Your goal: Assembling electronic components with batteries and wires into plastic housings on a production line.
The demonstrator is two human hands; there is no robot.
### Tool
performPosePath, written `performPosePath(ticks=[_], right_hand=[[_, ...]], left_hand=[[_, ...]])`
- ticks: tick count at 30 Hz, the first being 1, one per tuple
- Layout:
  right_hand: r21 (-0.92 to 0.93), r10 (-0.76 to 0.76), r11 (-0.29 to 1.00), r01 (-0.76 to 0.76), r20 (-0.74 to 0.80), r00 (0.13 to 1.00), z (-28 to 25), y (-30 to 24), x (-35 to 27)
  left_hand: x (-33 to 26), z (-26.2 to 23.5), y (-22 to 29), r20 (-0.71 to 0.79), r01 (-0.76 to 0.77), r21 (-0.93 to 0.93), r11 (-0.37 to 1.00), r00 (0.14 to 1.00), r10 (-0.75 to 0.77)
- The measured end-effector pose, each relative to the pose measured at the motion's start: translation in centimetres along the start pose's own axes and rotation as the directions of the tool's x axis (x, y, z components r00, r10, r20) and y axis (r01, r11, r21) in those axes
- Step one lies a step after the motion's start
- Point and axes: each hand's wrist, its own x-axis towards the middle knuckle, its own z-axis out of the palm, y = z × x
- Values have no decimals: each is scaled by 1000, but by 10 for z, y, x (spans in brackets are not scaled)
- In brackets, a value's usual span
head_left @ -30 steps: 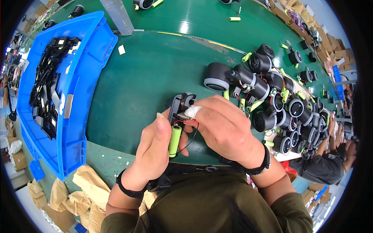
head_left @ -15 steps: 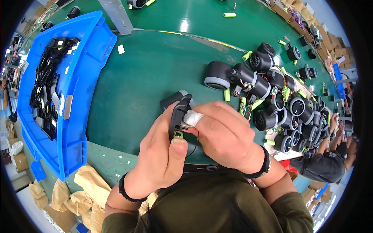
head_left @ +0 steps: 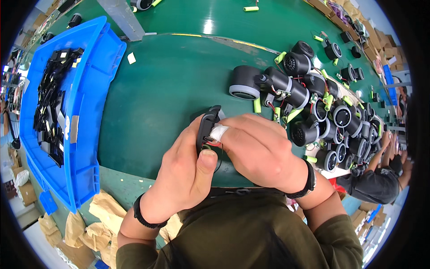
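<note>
In front of my chest, my left hand [head_left: 181, 172] is closed round a curved black plastic housing [head_left: 207, 125], its thumb at the lower end. A small slot-shaped port shows near that end, with a bit of green beside the thumb. My right hand [head_left: 264, 154] is closed against the housing's open side, white tape [head_left: 218, 132] wrapped round one finger. Its fingertips pinch or press something there that they hide. A short red wire shows below them, and a thin black wire [head_left: 221, 160] hangs between the hands.
A blue bin [head_left: 74, 157] of black plastic parts stands at the left. Many black-and-grey cylindrical units [head_left: 309, 107] with lime-green batteries and wires are heaped at the right. A grey post [head_left: 122, 18] rises at the back. Brown paper [head_left: 105, 208] lies lower left; a co-worker [head_left: 374, 184] sits far right.
The housing has turned slightly in my left hand, and the green ring near my thumb is now mostly covered. The grey-black part behind it shows less. The view has shifted slightly.
</note>
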Motion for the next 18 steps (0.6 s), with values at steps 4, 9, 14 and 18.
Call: performPosePath(ticks=[4,9,14,18], right_hand=[[-24,70,997,-70,31,997,0,5,-1],[88,79,992,-88,106,991,-10,17,9],[73,54,995,-64,136,989,-9,30,22],[74,40,995,-65,301,953,-29,37,59]], left_hand=[[11,9,-11,-67,-60,20,998,996,61],[15,8,-10,-79,-75,38,996,994,78],[32,-9,-21,107,73,-318,945,993,-40],[47,-19,-11,102,110,-588,801,993,-62]])
